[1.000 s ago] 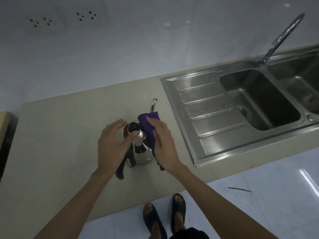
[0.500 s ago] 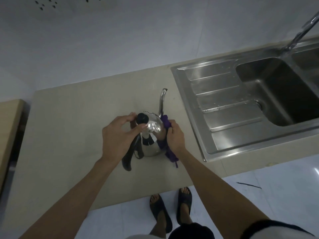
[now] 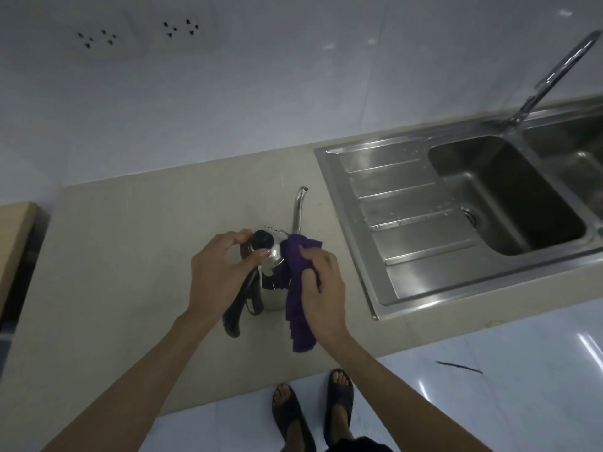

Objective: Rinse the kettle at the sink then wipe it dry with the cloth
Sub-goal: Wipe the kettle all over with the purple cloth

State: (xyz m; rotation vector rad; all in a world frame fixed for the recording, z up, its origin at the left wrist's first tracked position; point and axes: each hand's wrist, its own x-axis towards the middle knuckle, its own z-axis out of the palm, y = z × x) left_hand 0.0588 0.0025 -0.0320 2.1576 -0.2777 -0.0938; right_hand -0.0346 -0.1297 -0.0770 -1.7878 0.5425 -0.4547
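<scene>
Nearest, two sandalled feet (image 3: 313, 409) stand on the floor by the counter (image 3: 130, 256). The right hand (image 3: 321, 282) clutches a purple cloth (image 3: 298, 288), pressing it against the steel kettle (image 3: 272, 272). Left of that, the left hand (image 3: 217, 272) pinches the kettle's lid. Beyond, rightward, lies the sink (image 3: 408, 256).

A home kitchen.
A beige counter (image 3: 130, 256) holds an inset stainless sink (image 3: 408, 275) with drainboard and tall faucet (image 3: 554, 73); wall sockets (image 3: 137, 32) sit in white tiling.
</scene>
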